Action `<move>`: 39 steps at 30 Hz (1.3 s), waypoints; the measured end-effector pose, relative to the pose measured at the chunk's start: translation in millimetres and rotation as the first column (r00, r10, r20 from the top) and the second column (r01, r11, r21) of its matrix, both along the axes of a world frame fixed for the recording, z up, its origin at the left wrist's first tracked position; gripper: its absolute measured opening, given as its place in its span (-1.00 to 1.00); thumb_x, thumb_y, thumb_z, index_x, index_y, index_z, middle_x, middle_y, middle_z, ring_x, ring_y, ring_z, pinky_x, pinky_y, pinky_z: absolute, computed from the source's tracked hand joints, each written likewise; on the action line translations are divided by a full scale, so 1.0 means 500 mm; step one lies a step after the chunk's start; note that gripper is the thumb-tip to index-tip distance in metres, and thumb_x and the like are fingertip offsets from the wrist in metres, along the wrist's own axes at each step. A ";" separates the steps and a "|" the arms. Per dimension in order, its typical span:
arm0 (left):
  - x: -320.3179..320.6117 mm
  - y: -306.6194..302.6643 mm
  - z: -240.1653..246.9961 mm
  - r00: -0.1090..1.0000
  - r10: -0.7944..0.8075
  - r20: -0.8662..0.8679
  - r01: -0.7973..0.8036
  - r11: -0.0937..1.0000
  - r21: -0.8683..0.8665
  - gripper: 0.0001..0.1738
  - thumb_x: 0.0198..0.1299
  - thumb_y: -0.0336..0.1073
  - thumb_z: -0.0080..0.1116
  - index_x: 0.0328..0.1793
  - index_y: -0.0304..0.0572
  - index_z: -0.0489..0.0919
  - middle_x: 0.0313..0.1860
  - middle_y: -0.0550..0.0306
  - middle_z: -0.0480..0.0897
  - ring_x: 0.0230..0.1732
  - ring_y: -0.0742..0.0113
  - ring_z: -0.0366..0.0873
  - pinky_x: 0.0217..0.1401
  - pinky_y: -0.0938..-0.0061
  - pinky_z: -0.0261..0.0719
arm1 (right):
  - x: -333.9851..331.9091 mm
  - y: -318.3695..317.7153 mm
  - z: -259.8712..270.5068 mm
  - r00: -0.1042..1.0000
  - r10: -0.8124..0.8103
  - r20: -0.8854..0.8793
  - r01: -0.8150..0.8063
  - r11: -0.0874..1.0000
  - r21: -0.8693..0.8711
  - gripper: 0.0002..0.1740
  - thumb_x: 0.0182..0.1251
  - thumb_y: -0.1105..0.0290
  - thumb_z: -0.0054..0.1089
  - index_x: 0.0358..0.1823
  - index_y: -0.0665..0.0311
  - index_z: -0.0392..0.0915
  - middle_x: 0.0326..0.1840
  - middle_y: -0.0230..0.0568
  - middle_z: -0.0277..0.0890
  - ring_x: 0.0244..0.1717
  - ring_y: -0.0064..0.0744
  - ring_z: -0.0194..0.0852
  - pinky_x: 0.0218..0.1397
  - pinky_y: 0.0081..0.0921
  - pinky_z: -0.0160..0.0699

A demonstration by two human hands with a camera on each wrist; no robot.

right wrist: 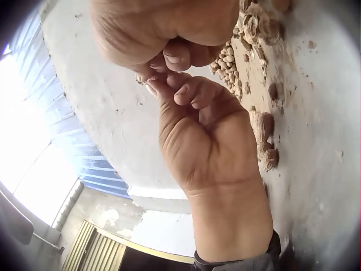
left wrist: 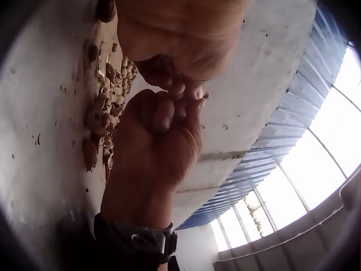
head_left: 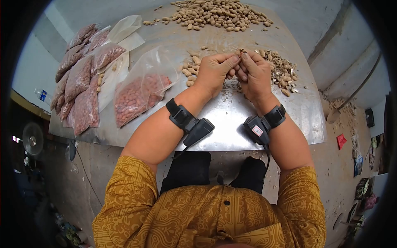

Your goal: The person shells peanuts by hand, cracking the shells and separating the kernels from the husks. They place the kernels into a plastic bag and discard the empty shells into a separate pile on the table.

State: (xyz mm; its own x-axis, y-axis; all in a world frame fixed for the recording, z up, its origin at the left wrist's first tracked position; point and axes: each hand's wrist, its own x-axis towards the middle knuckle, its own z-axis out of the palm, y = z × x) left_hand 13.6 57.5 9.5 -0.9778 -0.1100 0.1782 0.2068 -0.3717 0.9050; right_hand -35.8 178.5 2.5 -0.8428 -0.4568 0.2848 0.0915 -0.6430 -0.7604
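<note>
My left hand [head_left: 213,73] and right hand [head_left: 258,78] meet above the metal table, thumbs and fingertips together. Between them they pinch a peanut [head_left: 241,52], mostly hidden by the fingers; only a small brown bit of it shows at the fingertips. A small group of unshelled peanuts [head_left: 191,68] lies beside the left hand. Beyond the right hand spreads a heap of broken peanut shells [head_left: 283,71]. To the left of the left forearm, a clear plastic bag [head_left: 138,97] partly filled with reddish shelled peanuts lies with its mouth toward the hands.
A large pile of unshelled peanuts [head_left: 219,14] covers the far end of the metal table [head_left: 231,128]. Several filled bags of shelled peanuts [head_left: 78,78] are stacked along the left edge. Walls stand close behind and right. A fan [head_left: 32,139] is at the lower left.
</note>
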 end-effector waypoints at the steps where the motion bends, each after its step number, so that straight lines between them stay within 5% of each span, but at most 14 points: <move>1: 0.000 0.002 0.000 1.000 -0.009 0.000 0.009 1.000 0.030 -0.81 0.21 -0.28 0.14 -0.22 -0.29 0.59 -0.52 0.32 0.52 -0.54 0.63 0.38 -0.51 0.74 0.30 | 0.001 0.000 0.000 1.000 -0.003 0.014 0.003 1.000 -0.009 -0.82 0.30 0.42 0.08 -0.18 0.41 0.48 -0.53 -0.37 0.39 -0.68 -0.71 0.12 -0.65 -0.79 0.11; 5: 0.005 0.004 0.006 0.998 -0.059 0.032 0.052 0.980 0.195 -0.80 0.23 -0.29 0.11 -0.21 -0.31 0.57 -0.47 0.29 0.55 -0.53 0.61 0.39 -0.50 0.73 0.33 | 0.008 -0.001 0.016 0.997 -0.008 0.079 0.009 1.000 -0.015 -0.81 0.31 0.42 0.06 -0.16 0.41 0.47 -0.55 -0.39 0.36 -0.68 -0.70 0.13 -0.64 -0.78 0.15; 11: 0.006 0.010 0.008 0.999 -0.023 0.030 0.018 0.989 0.146 -0.79 0.23 -0.29 0.10 -0.20 -0.34 0.55 -0.45 0.25 0.56 -0.51 0.57 0.45 -0.49 0.73 0.38 | 0.018 -0.015 0.009 0.982 0.010 0.191 0.004 0.997 -0.071 -0.81 0.38 0.35 -0.02 -0.16 0.33 0.47 -0.55 -0.40 0.35 -0.66 -0.68 0.17 -0.59 -0.73 0.26; 17: -0.001 0.013 0.005 0.991 0.112 -0.073 -0.122 0.981 -0.148 -0.75 0.21 -0.32 0.11 -0.08 -0.35 0.58 -0.44 0.20 0.58 -0.45 0.45 0.55 -0.41 0.70 0.48 | -0.007 -0.015 -0.019 0.976 0.026 0.216 -0.031 0.999 0.021 -0.80 0.38 0.28 -0.03 -0.32 0.26 0.43 -0.55 -0.41 0.33 -0.67 -0.69 0.12 -0.61 -0.71 0.13; 20: -0.011 0.007 -0.016 0.931 0.235 -0.280 -0.342 0.829 -0.443 -0.73 0.15 -0.33 0.16 -0.04 -0.27 0.61 -0.41 0.17 0.60 -0.40 0.40 0.56 -0.30 0.62 0.51 | -0.008 -0.013 -0.012 0.979 -0.012 0.204 -0.004 0.997 0.075 -0.85 0.35 0.36 -0.04 -0.31 0.26 0.44 -0.55 -0.42 0.32 -0.67 -0.70 0.08 -0.62 -0.71 0.02; 23: -0.017 -0.006 -0.021 0.810 0.205 -0.549 -0.571 0.491 -0.658 -0.73 0.08 -0.35 0.19 -0.07 -0.21 0.62 -0.34 0.13 0.62 -0.32 0.34 0.57 -0.23 0.53 0.50 | -0.023 -0.007 -0.023 0.964 0.110 0.243 -0.104 0.994 -0.040 -0.89 0.30 0.45 -0.08 -0.33 0.27 0.44 -0.56 -0.43 0.31 -0.67 -0.70 0.06 -0.62 -0.70 -0.01; 29: -0.020 -0.011 -0.021 0.873 0.208 -0.442 -0.464 0.633 -0.620 -0.71 -0.01 -0.29 0.27 -0.12 -0.16 0.64 -0.31 0.09 0.60 -0.31 0.29 0.55 -0.21 0.50 0.48 | -0.027 -0.004 -0.021 0.965 0.105 0.239 -0.106 0.994 -0.010 -0.86 0.31 0.41 -0.06 -0.33 0.29 0.47 -0.57 -0.44 0.27 -0.69 -0.70 0.03 -0.63 -0.69 -0.03; 32: -0.021 -0.018 -0.021 0.759 0.227 -0.611 -0.649 0.340 -0.681 -0.66 -0.08 -0.22 0.33 -0.15 -0.18 0.65 -0.31 0.08 0.60 -0.34 0.32 0.52 -0.26 0.50 0.46 | -0.034 0.009 -0.003 0.975 -0.088 0.203 0.059 0.988 0.145 -0.86 0.31 0.39 0.01 -0.34 0.31 0.48 -0.58 -0.45 0.27 -0.71 -0.71 0.03 -0.65 -0.68 -0.05; 35: 0.000 -0.020 0.003 0.791 0.177 -0.586 -0.610 0.312 -0.729 -0.61 -0.15 -0.17 0.38 -0.19 -0.20 0.65 -0.41 0.08 0.59 -0.42 0.32 0.50 -0.33 0.50 0.44 | -0.074 0.041 -0.011 0.967 -0.159 0.198 0.124 0.976 0.178 -0.87 0.26 0.45 0.10 -0.26 0.37 0.51 -0.57 -0.42 0.31 -0.70 -0.70 0.11 -0.66 -0.68 0.05; 37: 0.030 -0.019 0.041 0.982 -0.099 -0.161 -0.110 0.389 -0.914 -0.61 -0.18 -0.15 0.40 -0.23 -0.21 0.64 -0.50 0.10 0.56 -0.47 0.32 0.49 -0.37 0.51 0.43 | -0.079 0.049 -0.003 0.961 -0.235 0.145 0.204 0.958 0.199 -0.85 0.25 0.47 0.11 -0.21 0.39 0.51 -0.56 -0.41 0.33 -0.69 -0.69 0.15 -0.65 -0.69 0.13; 38: 0.046 -0.014 0.058 0.968 -0.240 0.071 0.159 0.369 -0.916 -0.61 -0.19 -0.14 0.40 -0.25 -0.21 0.64 -0.55 0.11 0.55 -0.49 0.32 0.48 -0.40 0.51 0.42 | -0.079 0.051 -0.003 0.963 -0.226 0.149 0.198 0.963 0.181 -0.82 0.22 0.51 0.12 -0.16 0.40 0.50 -0.54 -0.39 0.36 -0.68 -0.68 0.19 -0.62 -0.69 0.20; 39: 0.061 -0.005 0.068 0.944 -0.310 0.111 0.203 0.283 -0.938 -0.61 -0.21 -0.14 0.41 -0.28 -0.22 0.63 -0.58 0.10 0.55 -0.50 0.29 0.49 -0.40 0.50 0.42 | -0.078 0.052 -0.002 0.961 -0.230 0.154 0.202 0.963 0.177 -0.82 0.22 0.52 0.12 -0.15 0.41 0.50 -0.53 -0.38 0.36 -0.68 -0.68 0.19 -0.62 -0.69 0.19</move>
State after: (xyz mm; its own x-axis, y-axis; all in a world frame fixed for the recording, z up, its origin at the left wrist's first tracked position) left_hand 44.1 55.2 43.3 -0.8995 0.4336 0.0533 0.3542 0.6526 0.6698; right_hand -75.0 204.3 1.4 -0.9560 -0.2856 0.0665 0.1014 -0.5346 -0.8390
